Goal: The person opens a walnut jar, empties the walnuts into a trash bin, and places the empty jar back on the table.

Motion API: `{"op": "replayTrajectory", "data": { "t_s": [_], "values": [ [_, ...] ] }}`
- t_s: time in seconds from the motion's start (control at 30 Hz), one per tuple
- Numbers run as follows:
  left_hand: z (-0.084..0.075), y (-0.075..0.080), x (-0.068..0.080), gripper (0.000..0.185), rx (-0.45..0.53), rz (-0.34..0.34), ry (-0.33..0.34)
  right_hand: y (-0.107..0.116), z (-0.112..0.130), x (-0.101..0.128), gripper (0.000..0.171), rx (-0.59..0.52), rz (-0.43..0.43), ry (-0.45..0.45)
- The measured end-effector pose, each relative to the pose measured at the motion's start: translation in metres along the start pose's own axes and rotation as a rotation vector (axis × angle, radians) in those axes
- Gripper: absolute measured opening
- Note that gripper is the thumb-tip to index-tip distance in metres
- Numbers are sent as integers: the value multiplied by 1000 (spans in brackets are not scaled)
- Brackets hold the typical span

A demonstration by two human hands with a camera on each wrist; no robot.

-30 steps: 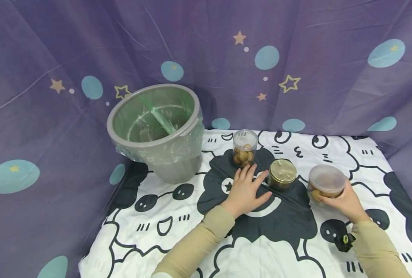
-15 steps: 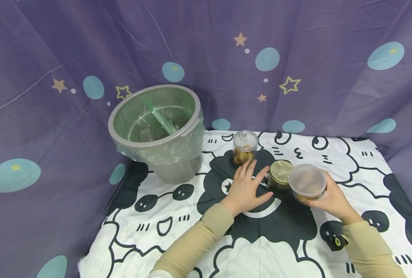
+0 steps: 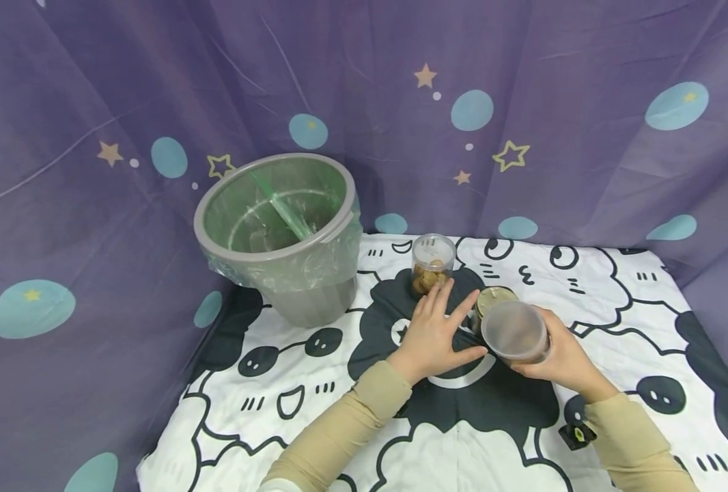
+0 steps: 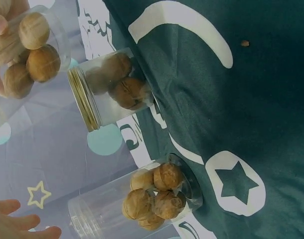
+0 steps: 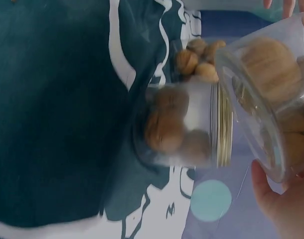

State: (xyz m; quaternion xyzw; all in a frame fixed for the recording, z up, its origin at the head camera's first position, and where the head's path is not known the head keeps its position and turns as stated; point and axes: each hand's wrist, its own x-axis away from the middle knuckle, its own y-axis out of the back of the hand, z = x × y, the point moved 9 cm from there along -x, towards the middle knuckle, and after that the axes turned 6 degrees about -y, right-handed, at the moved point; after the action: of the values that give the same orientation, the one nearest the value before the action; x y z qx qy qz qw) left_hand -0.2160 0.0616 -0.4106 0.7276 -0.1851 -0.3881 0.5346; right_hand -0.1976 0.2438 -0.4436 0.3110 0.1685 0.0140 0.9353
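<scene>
My right hand (image 3: 557,359) grips a clear jar with a frosted lid (image 3: 513,329) by its side, raised off the cloth. Walnuts (image 5: 271,69) show through its wall in the right wrist view. It hangs close to a gold-lidded jar (image 3: 494,298), partly covering it in the head view; that jar also contains walnuts (image 4: 128,93). My left hand (image 3: 431,338) is spread, fingers apart and holding nothing. Its fingertips overlap the lower part of a tall clear jar (image 3: 433,254) in the head view. Several walnuts (image 4: 154,194) lie in the bottom of this one.
At the back left stands a grey bin (image 3: 305,304) lined with a thin green-tinted bag. A black-and-white cartoon cloth (image 3: 462,447) covers the table. A purple curtain (image 3: 364,75) hangs behind. A small brown crumb (image 4: 245,43) lies on the cloth's dark part.
My right hand has lifted the frosted-lid jar from the cloth and carried it left, up to the gold-lidded jar. My left hand has hardly moved.
</scene>
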Motion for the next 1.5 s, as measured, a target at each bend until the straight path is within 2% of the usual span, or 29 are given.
{"op": "replayTrajectory", "data": {
  "t_s": [0.37,0.67,0.83,1.23,1.5],
  "values": [
    [-4,8,3,91,18,-34,-46,-25,19,-7,96,76,44,68],
    [-15,14,4,85,-10,-111,-144,-42,32,-9,93,127,33,139],
    [-17,12,5,83,-33,-113,-160,-48,37,-11,91,147,30,138],
    [-18,7,8,78,3,-123,-175,-57,46,-14,89,134,8,146],
    [-15,9,10,72,-26,-155,-190,-65,46,-16,87,93,46,99]
  ]
}}
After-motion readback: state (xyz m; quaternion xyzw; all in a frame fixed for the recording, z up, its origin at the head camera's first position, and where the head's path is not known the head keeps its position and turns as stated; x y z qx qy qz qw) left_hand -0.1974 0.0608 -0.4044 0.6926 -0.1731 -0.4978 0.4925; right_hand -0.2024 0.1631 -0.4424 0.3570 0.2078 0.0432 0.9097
